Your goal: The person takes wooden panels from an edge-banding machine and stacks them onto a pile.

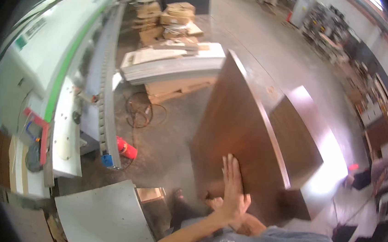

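A large brown wooden panel [231, 119] stands on edge, tilted, in front of me. My left hand [234, 189] lies flat against its broad face, fingers stretched out and close together. Crossing beneath the left wrist, my right hand [216, 203] is curled at the panel's lower near edge; part of it is hidden by the left arm. Just right of the panel is another brown board [297, 125], beside a pale, shiny surface [332, 172].
A long machine with a green stripe [72, 59] runs along the left. Stacked boards [175, 66] stand ahead, with a cable [139, 109] on the floor. A red cylinder [126, 148] and a pale panel [105, 217] are nearer. Another person [383, 172] is at the right.
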Demonstrator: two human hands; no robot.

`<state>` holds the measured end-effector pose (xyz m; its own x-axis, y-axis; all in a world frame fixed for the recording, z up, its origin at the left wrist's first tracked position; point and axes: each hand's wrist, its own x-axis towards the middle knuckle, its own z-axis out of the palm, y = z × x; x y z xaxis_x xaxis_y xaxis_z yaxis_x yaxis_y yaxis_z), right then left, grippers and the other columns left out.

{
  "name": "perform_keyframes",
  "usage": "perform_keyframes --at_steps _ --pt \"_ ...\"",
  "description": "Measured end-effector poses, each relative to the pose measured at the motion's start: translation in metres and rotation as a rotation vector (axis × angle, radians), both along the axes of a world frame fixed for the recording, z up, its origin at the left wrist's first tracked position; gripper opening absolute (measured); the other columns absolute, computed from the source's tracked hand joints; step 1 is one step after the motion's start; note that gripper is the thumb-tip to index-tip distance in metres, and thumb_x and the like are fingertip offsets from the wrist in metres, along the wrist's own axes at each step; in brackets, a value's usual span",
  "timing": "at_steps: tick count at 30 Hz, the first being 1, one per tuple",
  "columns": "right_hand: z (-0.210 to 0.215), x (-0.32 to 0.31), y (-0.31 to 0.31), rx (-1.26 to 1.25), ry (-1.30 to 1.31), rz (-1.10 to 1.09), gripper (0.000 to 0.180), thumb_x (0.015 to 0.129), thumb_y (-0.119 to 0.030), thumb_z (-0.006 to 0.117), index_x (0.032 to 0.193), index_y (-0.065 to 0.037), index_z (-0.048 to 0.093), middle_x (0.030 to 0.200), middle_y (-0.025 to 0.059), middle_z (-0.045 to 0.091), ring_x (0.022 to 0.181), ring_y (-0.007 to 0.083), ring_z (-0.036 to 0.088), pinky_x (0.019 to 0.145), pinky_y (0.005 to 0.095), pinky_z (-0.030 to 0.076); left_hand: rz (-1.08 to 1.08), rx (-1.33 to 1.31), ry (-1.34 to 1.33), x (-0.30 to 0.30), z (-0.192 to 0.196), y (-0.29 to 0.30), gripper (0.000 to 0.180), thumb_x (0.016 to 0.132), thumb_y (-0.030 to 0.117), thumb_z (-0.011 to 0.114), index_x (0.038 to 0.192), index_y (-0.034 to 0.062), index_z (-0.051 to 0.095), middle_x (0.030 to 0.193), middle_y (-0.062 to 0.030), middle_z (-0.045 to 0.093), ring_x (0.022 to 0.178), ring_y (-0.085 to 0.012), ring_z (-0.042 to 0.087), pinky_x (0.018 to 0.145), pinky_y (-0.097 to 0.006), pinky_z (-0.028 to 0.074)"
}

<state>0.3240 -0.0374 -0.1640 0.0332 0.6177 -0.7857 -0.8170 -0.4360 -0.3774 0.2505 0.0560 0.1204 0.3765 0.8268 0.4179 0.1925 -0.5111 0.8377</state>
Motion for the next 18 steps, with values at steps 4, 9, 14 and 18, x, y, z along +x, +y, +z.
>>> perform_keyframes --at_steps 4,9,14,18 --pt "-0.008 -0.003 -0.013 -0.016 0.033 -0.124 0.025 0.092 -0.016 0.054 0.116 -0.009 0.060 0.112 0.0084 0.063 0.106 0.0269 0.059 0.090 0.0386 0.051 -0.001 0.042 0.035 0.016 -0.011 0.012 0.071 0.092 0.007 0.048 0.146 -0.0140 0.008 0.150 -0.0376 0.010 0.139 -0.0574 0.009 0.114 -0.060 0.014" --pt "-0.012 -0.010 -0.017 -0.033 0.074 -0.239 0.024 0.092 -0.015 0.055 0.115 -0.010 0.061 0.112 0.0076 0.063 0.106 0.0264 0.059 0.090 0.0382 0.051 -0.003 0.025 -0.006 0.024 -0.022 0.011 0.070 0.097 0.018 0.047 0.146 -0.0133 0.007 0.150 -0.0378 0.009 0.138 -0.0578 0.011 0.114 -0.060 0.016" --pt "-0.034 -0.021 -0.016 -0.050 0.128 -0.338 0.023 0.092 -0.014 0.056 0.114 -0.010 0.061 0.113 0.0068 0.063 0.107 0.0260 0.059 0.090 0.0378 0.051 -0.046 -0.014 0.058 0.028 -0.028 0.004 0.071 0.097 0.018 0.048 0.146 -0.0127 0.007 0.151 -0.0372 0.009 0.138 -0.0580 0.010 0.114 -0.060 0.016" --pt "-0.073 -0.032 -0.006 -0.061 0.184 -0.462 0.023 0.091 -0.014 0.057 0.113 -0.010 0.062 0.113 0.0061 0.064 0.107 0.0256 0.059 0.090 0.0375 0.051 -0.059 -0.038 0.032 0.022 -0.028 0.007 0.069 0.092 0.008 0.051 0.146 -0.0115 0.013 0.148 -0.0369 0.020 0.137 -0.0499 0.025 0.113 -0.052 0.025"
